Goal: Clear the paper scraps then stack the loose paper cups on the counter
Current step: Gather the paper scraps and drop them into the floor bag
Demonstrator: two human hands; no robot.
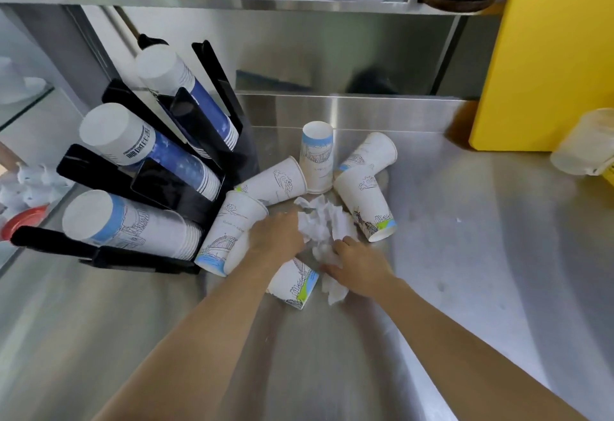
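Counter (465, 254): scraps (324, 221) seemingly between 2 hands.

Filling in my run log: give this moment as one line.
phase: clearing scraps | left hand: on paper scraps | right hand: on scraps | loose cups: unstacked

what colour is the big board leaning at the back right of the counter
Bright yellow: the board shows best in the head view.

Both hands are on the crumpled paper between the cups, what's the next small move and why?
Probably close both hands together and lift the scraps clear. The left hand and right hand flank the white pile, one piece lies nearer, and the loose cups ring it, unstacked, so stacking waits.
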